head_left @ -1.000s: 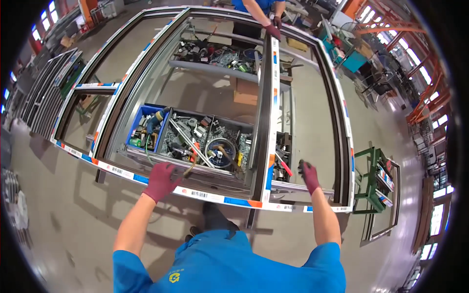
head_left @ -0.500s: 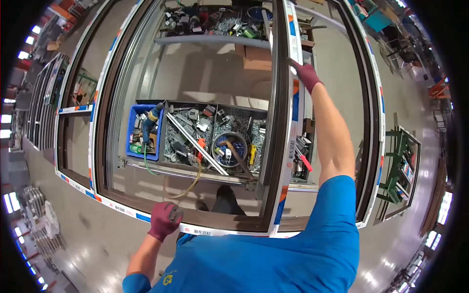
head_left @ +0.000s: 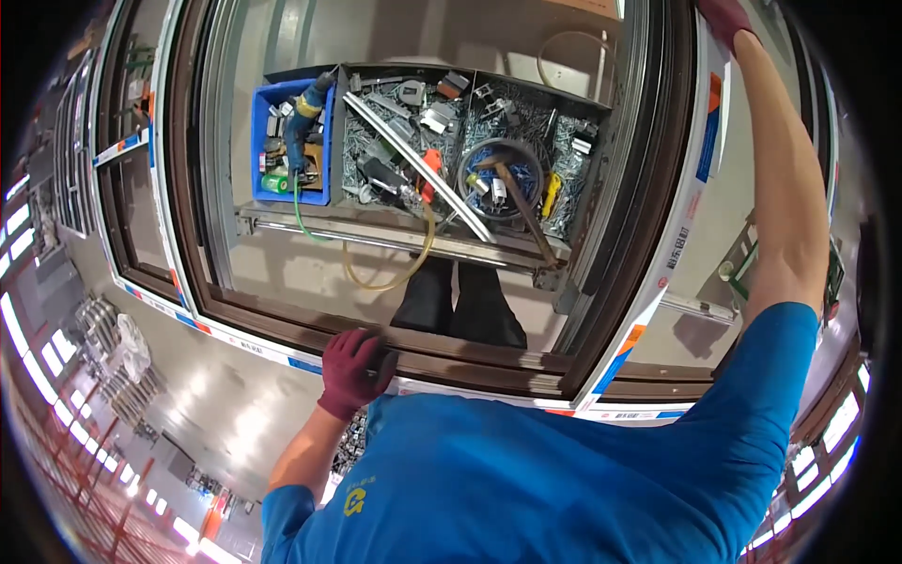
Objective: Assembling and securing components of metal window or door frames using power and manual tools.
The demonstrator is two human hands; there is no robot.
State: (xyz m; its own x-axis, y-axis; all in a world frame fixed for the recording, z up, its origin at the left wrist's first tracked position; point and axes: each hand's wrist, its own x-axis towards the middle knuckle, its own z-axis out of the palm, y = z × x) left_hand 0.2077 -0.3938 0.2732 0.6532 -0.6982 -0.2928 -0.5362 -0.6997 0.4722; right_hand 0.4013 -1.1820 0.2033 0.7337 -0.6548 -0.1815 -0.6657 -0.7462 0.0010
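A large brown window frame (head_left: 272, 315) with white protective tape lies in front of me. My left hand (head_left: 357, 371), in a maroon glove, is closed over its near rail with fingers curled. At the upper right, my right hand (head_left: 725, 21), gloved alike, grips the long taped bar (head_left: 678, 221) of the frame; the picture's edge cuts off part of its fingers. Through the opening shows a metal parts tray (head_left: 376, 209) with screws, fittings and a hammer (head_left: 519, 202) lying across a round tub (head_left: 470, 169).
A blue bin (head_left: 256, 155) holding a power drill (head_left: 299, 132) stands at the tray's left end. A yellowish hose (head_left: 413, 273) loops below the tray's front rail (head_left: 376, 235). Metal parts are stacked on the floor at the left (head_left: 99, 352).
My view has shifted, so the tray looks higher and larger. My right arm reaches farther out to the right. The left hand remains on the near rail.
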